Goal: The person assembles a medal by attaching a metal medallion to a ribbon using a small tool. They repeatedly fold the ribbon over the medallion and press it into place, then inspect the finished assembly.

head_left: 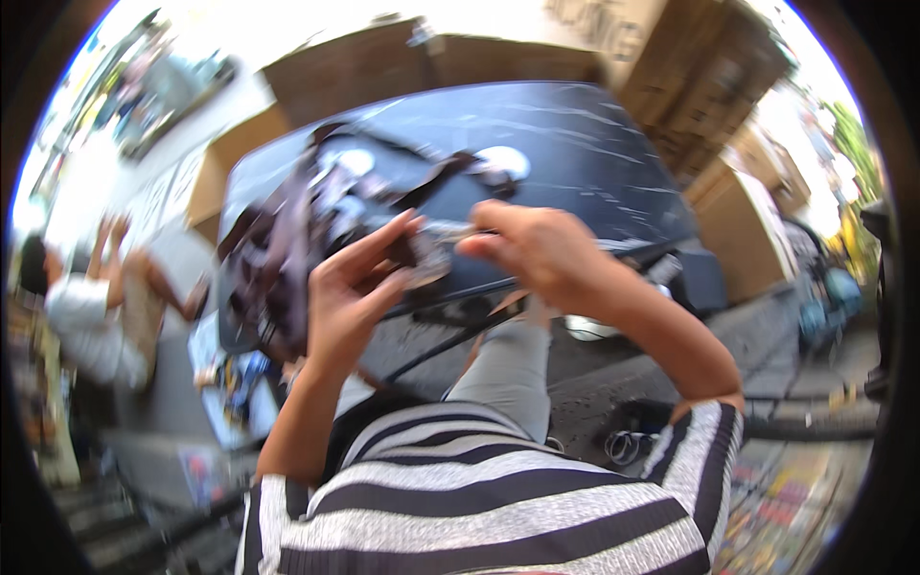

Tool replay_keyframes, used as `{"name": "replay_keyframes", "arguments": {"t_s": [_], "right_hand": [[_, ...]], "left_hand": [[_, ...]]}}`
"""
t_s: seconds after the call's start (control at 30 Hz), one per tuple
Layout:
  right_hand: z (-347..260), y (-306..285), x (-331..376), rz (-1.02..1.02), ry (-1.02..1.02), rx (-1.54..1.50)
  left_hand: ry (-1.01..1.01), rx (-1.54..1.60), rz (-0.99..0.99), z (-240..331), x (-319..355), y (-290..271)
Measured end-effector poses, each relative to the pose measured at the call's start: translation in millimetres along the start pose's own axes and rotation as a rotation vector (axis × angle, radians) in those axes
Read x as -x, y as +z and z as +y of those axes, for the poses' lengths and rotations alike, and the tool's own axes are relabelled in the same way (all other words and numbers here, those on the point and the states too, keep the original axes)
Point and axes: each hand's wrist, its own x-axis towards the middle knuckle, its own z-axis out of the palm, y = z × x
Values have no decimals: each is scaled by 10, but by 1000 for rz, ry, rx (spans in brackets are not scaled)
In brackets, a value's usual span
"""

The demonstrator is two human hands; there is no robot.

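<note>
Both my hands are raised over the near edge of a dark, marble-patterned table (575, 129). My left hand (350, 292) curls its fingers and thumb around a clear, shiny piece that looks like plastic (433, 261); blur hides its exact kind. To its right, my right hand (546, 244) is closed in a pinch at the far end of that piece, and what lies between its fingertips is too small to make out. Beside my left hand, a heap of dark brown straps or ribbons (278, 249) covers the table's left side, with one length stretching across the middle.
White round items (503, 163) lie on the tabletop near the strap. Cardboard boxes (350, 67) line the far side, and more boxes (743, 225) stand at the right. At the left, another person (96, 311) sits low beside a pale board with small items (230, 383).
</note>
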Motion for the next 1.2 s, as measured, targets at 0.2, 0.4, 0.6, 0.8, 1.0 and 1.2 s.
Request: {"name": "replay_keyframes", "arguments": {"t_s": [0.2, 0.4, 0.6, 0.8, 1.0, 1.2], "right_hand": [[-244, 59, -98, -117, -16, 138], [-306, 57, -66, -13, -127, 220], [-372, 44, -127, 15, -207, 279], [-372, 230, -159, 157, -107, -126], [-155, 695, -158, 376, -327, -101], [-67, 773, -144, 431, -398, -32]], "left_hand": [[77, 125, 7, -44, 34, -26], [68, 110, -19, -33, 70, -27], [102, 125, -30, -112, 86, -20], [109, 111, -20, -95, 78, -31], [185, 247, -36, -190, 55, -40], [165, 288, -22, -145, 58, -32]]}}
